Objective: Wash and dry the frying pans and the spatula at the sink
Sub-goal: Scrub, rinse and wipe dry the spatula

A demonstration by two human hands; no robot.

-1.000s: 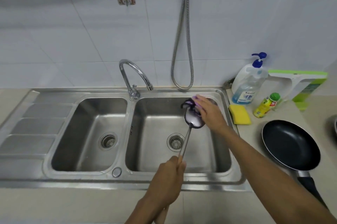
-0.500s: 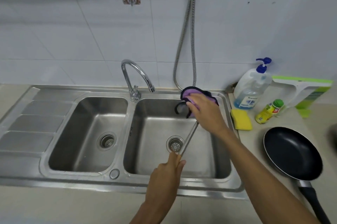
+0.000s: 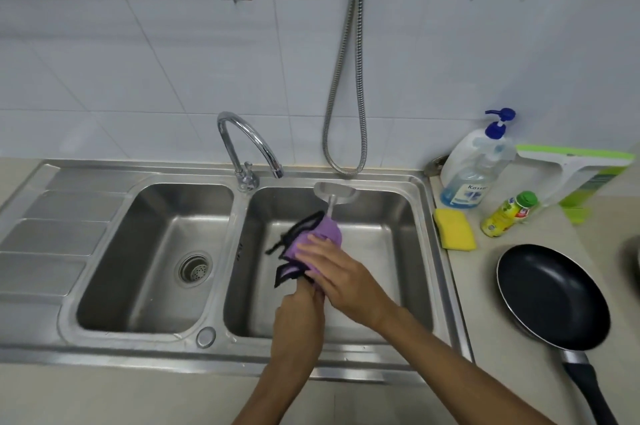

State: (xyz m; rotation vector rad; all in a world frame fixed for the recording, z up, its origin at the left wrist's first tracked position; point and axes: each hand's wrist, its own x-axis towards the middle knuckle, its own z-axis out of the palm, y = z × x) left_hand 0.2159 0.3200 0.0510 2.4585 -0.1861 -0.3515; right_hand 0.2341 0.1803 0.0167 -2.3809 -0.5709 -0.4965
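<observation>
Now both hands are over the right basin of the sink (image 3: 440,251), working close together. The right hand (image 3: 334,274) is curled round a purple cloth (image 3: 313,239) with black edging, and the cloth is bunched about the shaft of the spatula (image 3: 333,194). The left hand (image 3: 298,317) sits just below, touching the right one, closed in a fist in line with the shaft. The handle itself is hidden inside that fist. The spatula's metal head sticks out above the cloth, up by the basin's back rim and just right of the tap (image 3: 249,144).

Over on the worktop (image 3: 485,303), right of the sink, a black frying pan (image 3: 554,296) lies face up, apart from both hands, its handle pointing to the front edge. At the back right corner stands a pump bottle (image 3: 474,165) with a blue top, and its label starts "Kass", the rest cut off. A small yellow bottle (image 3: 509,215) with a green cap stands beside it, print too small to read. A yellow sponge (image 3: 453,229) lies against the sink's right rim.
</observation>
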